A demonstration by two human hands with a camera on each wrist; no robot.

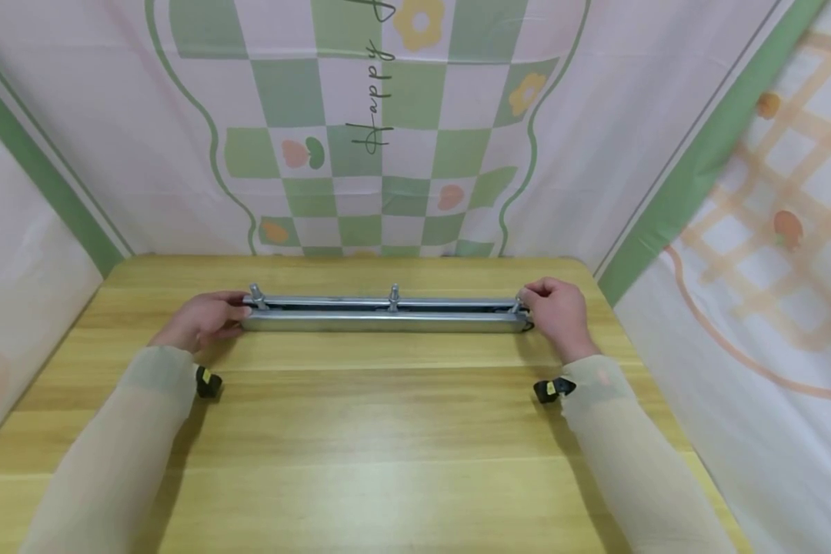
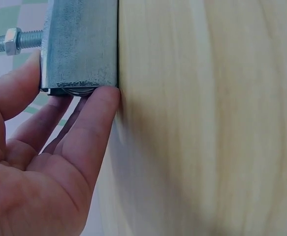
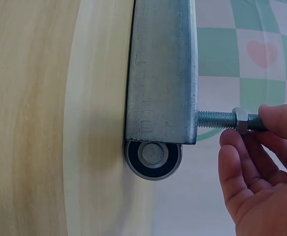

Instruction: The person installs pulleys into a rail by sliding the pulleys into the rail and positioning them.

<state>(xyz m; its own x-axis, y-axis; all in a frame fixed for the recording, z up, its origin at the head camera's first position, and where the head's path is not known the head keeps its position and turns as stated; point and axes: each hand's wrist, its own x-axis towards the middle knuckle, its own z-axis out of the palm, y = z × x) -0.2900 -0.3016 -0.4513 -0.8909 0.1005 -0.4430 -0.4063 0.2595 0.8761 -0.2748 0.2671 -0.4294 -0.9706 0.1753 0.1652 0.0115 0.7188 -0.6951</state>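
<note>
A galvanized steel channel rail (image 1: 388, 322) lies across the table with its slot facing up. A left threaded bolt (image 1: 256, 297), a middle bolt (image 1: 394, 298) and a right bolt (image 3: 216, 119) stand out of the slot, each bearing a nut. My left hand (image 1: 206, 318) holds the rail's left end, thumb at the top edge and fingertips against the end. With thumb and fingers, my right hand (image 1: 559, 312) pinches the right bolt's tip, by its hex nut (image 3: 240, 120). A bearing wheel (image 3: 153, 154) juts from the rail's right end.
The wooden table (image 1: 374, 431) has its far edge just behind the rail. A patterned curtain (image 1: 360, 223) hangs beyond it, with more cloth at both sides. Small black wrist cameras (image 1: 208, 382) sit at both cuffs.
</note>
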